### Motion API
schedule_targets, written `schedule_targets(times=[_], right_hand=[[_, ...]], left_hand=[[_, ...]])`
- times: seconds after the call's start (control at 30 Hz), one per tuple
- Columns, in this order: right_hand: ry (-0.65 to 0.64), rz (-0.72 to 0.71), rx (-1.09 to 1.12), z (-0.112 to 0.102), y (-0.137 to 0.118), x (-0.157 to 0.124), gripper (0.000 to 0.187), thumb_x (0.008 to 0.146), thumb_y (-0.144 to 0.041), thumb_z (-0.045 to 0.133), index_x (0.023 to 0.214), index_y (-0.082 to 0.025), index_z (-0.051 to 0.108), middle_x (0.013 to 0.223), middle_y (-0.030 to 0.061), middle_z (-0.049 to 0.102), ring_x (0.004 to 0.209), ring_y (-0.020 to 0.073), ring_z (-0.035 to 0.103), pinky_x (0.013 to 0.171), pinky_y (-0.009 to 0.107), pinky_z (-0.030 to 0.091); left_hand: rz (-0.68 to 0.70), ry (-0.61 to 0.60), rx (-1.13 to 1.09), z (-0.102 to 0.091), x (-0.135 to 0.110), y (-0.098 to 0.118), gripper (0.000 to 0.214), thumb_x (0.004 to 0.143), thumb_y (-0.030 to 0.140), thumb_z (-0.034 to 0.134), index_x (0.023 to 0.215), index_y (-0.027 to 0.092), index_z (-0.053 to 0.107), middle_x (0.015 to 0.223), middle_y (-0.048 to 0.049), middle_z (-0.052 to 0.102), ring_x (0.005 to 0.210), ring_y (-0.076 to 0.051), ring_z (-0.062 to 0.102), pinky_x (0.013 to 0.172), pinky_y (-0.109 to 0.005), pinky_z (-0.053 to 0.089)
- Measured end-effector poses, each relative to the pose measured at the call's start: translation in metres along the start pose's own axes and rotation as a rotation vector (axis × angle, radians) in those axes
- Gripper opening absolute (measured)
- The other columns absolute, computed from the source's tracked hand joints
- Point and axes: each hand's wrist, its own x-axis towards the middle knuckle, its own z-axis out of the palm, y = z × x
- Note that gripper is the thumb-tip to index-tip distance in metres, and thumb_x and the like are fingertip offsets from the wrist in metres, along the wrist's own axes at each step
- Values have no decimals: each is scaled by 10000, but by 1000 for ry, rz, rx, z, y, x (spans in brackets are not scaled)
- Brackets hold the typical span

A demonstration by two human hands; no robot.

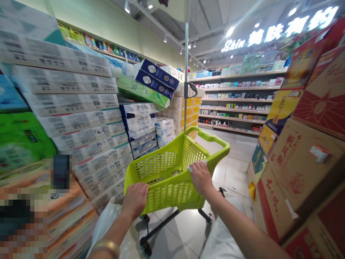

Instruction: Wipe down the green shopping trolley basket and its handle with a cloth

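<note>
A lime-green plastic shopping cart with perforated basket walls stands in front of me, turned so its handle points to the far right. My left hand is closed over the near left part of the basket rim. On the rim closer to the handle, my right hand is closed over a small piece of white cloth or tissue, pressing it against the green plastic. Most of the white piece is hidden under my fingers. The basket shows nothing inside. A metal pole rises behind the cart.
Stacked white packages wall the left side, with blue tissue packs on a neighbouring pile. Cardboard cartons rise on the right. Product shelves line the back. White plastic bags hang low near my arms.
</note>
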Motion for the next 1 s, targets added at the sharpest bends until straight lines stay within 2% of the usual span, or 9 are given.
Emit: schedule_targets(times=[0.1, 0.23, 0.37, 0.53, 0.6, 0.67, 0.83, 0.9, 1.0], right_hand=[[-20, -28, 64, 16, -37, -3, 211, 844, -60, 486, 962, -200, 591, 937, 66, 625, 935, 221, 510, 989, 382, 362], [-59, -124, 118, 27, -61, -5, 227, 844, -82, 510, 1021, -204, 584, 985, 60, 636, 954, 214, 527, 992, 369, 374], [-45, -180, 74, 10, -27, -4, 296, 846, -72, 484, 1088, -214, 579, 1051, 67, 644, 1008, 217, 538, 999, 380, 376], [78, -73, -31, -18, 28, -3, 314, 861, -84, 437, 1119, -192, 581, 1094, 92, 633, 1097, 237, 516, 1061, 425, 333], [130, -10, -45, -18, 28, -4, 319, 857, -76, 425, 1114, -183, 581, 1091, 96, 631, 1124, 245, 503, 1076, 442, 317], [146, 7, -28, -8, 12, -7, 313, 847, -64, 432, 1095, -178, 586, 1087, 97, 634, 1136, 250, 500, 1079, 451, 313], [70, -125, 110, 20, -35, -15, 355, 829, -56, 472, 1142, -193, 572, 1130, 88, 639, 1143, 227, 518, 1074, 416, 335], [51, -143, 115, 19, -32, -16, 375, 827, -54, 469, 1159, -199, 565, 1145, 84, 639, 1142, 219, 524, 1081, 412, 329], [91, -112, 42, 4, -2, -15, 393, 832, -39, 430, 1169, -190, 564, 1178, 79, 633, 1175, 222, 511, 1104, 419, 299]], left_hand=[[62, 130, -14, 10, 1, 26, 445, 829, 230, 420, 1255, 145, 519, 1235, -126, 601, 1183, -256, 515, 1070, -431, 319], [125, 88, -74, 30, 6, 57, 667, 737, 181, 470, 1385, 71, 358, 1404, -158, 473, 1325, -269, 397, 1135, -452, 255], [139, 94, -127, 36, 8, 56, 674, 707, 155, 464, 1374, 131, 373, 1344, -129, 527, 1287, -261, 436, 1146, -489, 239], [139, 89, -188, 31, 6, 48, 631, 709, 163, 483, 1336, 147, 410, 1287, -132, 556, 1243, -271, 467, 1154, -526, 208], [124, 90, -191, 32, 5, 50, 632, 705, 167, 487, 1333, 154, 411, 1283, -130, 556, 1248, -272, 460, 1158, -532, 192], [118, 93, -184, 34, 5, 53, 647, 696, 170, 489, 1337, 157, 402, 1286, -126, 552, 1259, -271, 447, 1159, -534, 184], [123, 95, -163, 36, 2, 56, 669, 682, 172, 486, 1344, 157, 390, 1304, -120, 538, 1278, -266, 430, 1164, -525, 174], [126, 83, -165, 35, 0, 55, 672, 683, 168, 486, 1348, 153, 389, 1311, -125, 534, 1280, -267, 429, 1168, -521, 170], [127, 76, -165, 34, -2, 51, 678, 685, 166, 487, 1355, 138, 385, 1319, -135, 527, 1283, -272, 426, 1171, -515, 173]])
